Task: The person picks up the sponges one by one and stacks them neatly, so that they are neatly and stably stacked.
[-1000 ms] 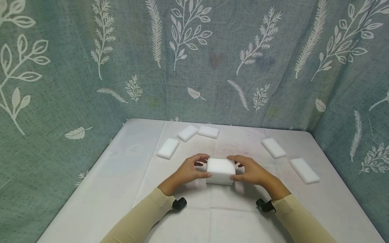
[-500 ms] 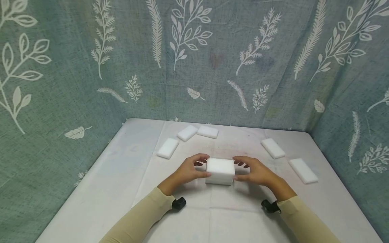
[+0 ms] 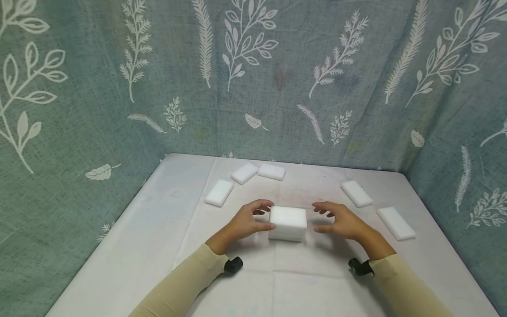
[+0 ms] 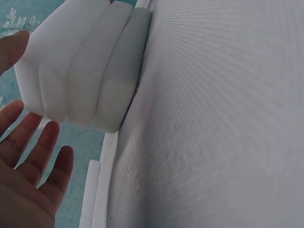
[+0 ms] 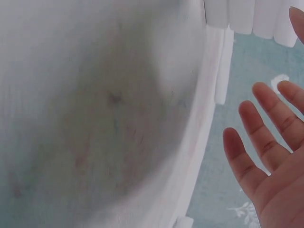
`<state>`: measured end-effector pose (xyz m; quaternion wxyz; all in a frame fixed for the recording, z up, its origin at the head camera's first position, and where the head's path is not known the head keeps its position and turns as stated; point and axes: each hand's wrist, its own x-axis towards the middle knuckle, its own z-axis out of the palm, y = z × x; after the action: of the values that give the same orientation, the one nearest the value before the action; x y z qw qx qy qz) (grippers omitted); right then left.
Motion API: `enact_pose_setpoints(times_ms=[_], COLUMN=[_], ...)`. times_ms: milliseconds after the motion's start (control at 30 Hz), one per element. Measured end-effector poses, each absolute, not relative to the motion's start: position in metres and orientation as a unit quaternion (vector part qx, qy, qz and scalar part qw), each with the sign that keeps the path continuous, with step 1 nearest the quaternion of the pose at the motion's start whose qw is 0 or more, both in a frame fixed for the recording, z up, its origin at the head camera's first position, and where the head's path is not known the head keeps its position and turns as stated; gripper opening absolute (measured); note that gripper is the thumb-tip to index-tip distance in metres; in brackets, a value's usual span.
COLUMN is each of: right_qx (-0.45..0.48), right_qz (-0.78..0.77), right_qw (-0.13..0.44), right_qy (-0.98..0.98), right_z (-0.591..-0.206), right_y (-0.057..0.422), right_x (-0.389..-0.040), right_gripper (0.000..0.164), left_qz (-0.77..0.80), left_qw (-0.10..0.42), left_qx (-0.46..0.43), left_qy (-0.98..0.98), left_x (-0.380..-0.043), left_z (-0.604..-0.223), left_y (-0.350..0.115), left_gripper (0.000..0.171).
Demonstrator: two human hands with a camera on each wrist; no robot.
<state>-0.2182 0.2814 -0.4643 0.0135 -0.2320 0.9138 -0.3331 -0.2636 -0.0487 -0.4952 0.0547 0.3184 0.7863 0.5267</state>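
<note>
A stack of several white foam sponge blocks (image 3: 288, 224) stands upright at the middle of the table. Around its left end is my left hand (image 3: 246, 221), thumb tip at the front edge and fingertips at the back corner. The left wrist view shows the layers of the sponge stack (image 4: 83, 71) side on, with the thumb by the top block and the fingers fairly straight. My right hand (image 3: 343, 222) holds nothing and hovers a short way right of the stack, its fingers spread and loosely bent. In the right wrist view a gap separates the right hand (image 5: 280, 147) from the sponges.
On the white-covered table (image 3: 237, 290), three loose sponges, such as the left one (image 3: 219, 193), lie at the back left. Two more, a farther sponge (image 3: 356, 193) and a nearer sponge (image 3: 396, 223), lie at the right. A leaf-patterned curtain (image 3: 253, 101) encloses the back and sides.
My right hand has let go of the stack's right end and moved away to the right. The left hand and the stack have hardly moved.
</note>
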Motion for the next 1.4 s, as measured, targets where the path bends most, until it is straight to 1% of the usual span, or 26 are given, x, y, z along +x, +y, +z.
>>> enact_pose_setpoints(times_ms=[167,500,767,933,1067,1200,1333,1400], right_qx=[-0.225,-0.168,-0.115,-0.088,-0.052,0.008,0.056,0.067], right_qz=[-0.325,-0.33,-0.334,-0.315,-0.271,-0.224,-0.197,-0.194], right_qw=[0.002,-0.014,-0.017,-0.027,-0.042,-0.064,-0.081,-0.078], right_qy=[0.919,0.929,0.935,0.945,0.96,0.973,0.975,0.976], right_z=[-0.46,-0.454,-0.465,-0.47,-0.469,-0.466,-0.466,-0.467], right_y=[0.287,0.304,0.317,0.325,0.335,0.343,0.35,0.353], right_x=[-0.222,-0.232,-0.242,-0.248,-0.253,-0.256,-0.257,-0.257], right_gripper=[0.071,0.064,0.066,0.063,0.061,0.06,0.063,0.065], left_qz=[0.529,0.535,0.535,0.532,0.529,0.524,0.523,0.523], left_qw=[0.051,0.05,0.053,0.053,0.055,0.052,0.047,0.051], left_qx=[0.316,0.318,0.318,0.315,0.316,0.323,0.324,0.325], left_qy=[0.786,0.781,0.781,0.784,0.785,0.786,0.787,0.786], left_x=[-0.264,-0.263,-0.264,-0.263,-0.262,-0.262,-0.263,-0.262], left_z=[-0.493,-0.491,-0.489,-0.491,-0.49,-0.49,-0.491,-0.491], left_y=[-0.048,-0.048,-0.049,-0.051,-0.051,-0.053,-0.053,-0.053], left_gripper=[0.061,0.062,0.062,0.062,0.064,0.066,0.063,0.062])
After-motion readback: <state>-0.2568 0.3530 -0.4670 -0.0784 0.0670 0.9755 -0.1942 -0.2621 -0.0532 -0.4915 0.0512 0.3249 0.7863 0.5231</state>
